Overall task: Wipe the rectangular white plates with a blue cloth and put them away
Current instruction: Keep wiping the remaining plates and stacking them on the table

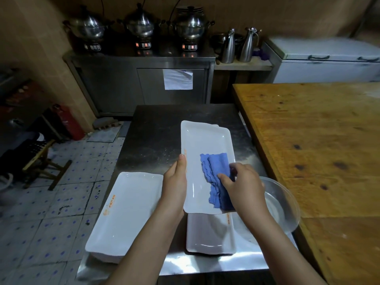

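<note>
I hold a rectangular white plate (202, 147) above the steel table (156, 128). My left hand (174, 179) grips its left long edge, thumb on the rim. My right hand (243, 182) holds a folded blue cloth (216, 171) against the plate's near right part. Under the held plate lies another white plate (209, 235), partly hidden. A stack of white plates (125, 210) with orange print sits at the table's near left. A further plate edge (218, 126) peeks out behind the held plate's far corner.
A clear glass bowl (281, 204) sits just right of my right hand, against a large wooden table (318, 145). Behind stand a steel cabinet (141, 83) with three pots, two steel jugs (238, 46) and a white chest freezer (329, 60). Tiled floor and a stool (41, 159) lie left.
</note>
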A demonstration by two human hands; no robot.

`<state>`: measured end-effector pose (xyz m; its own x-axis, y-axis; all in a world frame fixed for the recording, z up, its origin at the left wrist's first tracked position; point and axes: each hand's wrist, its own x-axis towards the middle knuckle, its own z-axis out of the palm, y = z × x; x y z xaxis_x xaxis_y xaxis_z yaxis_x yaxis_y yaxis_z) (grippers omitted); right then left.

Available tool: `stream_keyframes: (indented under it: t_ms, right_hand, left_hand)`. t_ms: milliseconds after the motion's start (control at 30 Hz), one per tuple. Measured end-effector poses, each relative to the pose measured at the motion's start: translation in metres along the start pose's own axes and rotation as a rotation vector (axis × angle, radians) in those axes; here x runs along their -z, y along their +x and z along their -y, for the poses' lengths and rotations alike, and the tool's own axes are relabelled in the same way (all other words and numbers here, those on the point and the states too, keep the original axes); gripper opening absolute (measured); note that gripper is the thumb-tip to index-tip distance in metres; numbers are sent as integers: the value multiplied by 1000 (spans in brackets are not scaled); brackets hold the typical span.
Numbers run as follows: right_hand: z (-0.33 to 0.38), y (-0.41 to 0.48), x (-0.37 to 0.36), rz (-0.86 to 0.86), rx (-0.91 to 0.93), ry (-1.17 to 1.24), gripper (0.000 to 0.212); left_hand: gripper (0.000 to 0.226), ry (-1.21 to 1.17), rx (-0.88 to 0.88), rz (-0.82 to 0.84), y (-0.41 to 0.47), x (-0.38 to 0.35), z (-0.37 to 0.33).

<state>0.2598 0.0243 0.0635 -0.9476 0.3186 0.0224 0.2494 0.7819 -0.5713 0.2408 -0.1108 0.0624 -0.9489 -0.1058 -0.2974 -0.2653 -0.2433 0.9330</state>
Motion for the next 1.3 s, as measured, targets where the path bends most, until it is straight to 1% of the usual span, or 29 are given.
stream_keyframes:
  t_ms: [67,133,167,267,400,467,533,600,700,800,1000,1133,1233,1300]
  right_hand:
    - [-4,5,4,54,-33,-8,19]
    - [-9,10,7,128,-59,74,24]
    - [-13,12,9,160,-69,153,26]
    - [-27,14,14,213,-98,438,18]
    - [-51,14,12,196,-212,720,9]
    - [-61,12,10,196,-256,786,10]
    - [-69,10,8,198,-295,844,10]
    - [-77,7,5,190,-319,868,12]
    - [-83,4,-2,174,-340,861,14]
    - [-87,2,-11,186,-354,857,13]
    - [-94,1,-25,214,-380,872,16]
    - [-97,1,-30,219,-397,875,19]
    - [-96,1,-34,213,-392,860,17]
    - [-96,0,-36,215,-386,847,16]
  left_hand:
    - [29,15,4,-19,-2,-5,6]
    - [30,37,3,-28,-4,-9,12]
    - [30,43,1,-28,-5,-10,15]
    - [32,51,21,-39,-5,-11,27]
    - [38,146,74,-41,-5,1,55]
    - [41,217,118,-35,-6,11,74]
    - [40,283,158,-80,-4,19,94]
    - [34,311,187,-127,-1,24,109]
    - [34,302,223,-134,1,28,127]
    - [32,423,204,-175,5,32,142]
    - [38,524,212,-168,17,36,156]
    - [47,659,155,-195,23,38,160]
    - [56,807,54,-240,24,34,160]
    - [55,926,2,-279,23,31,159]
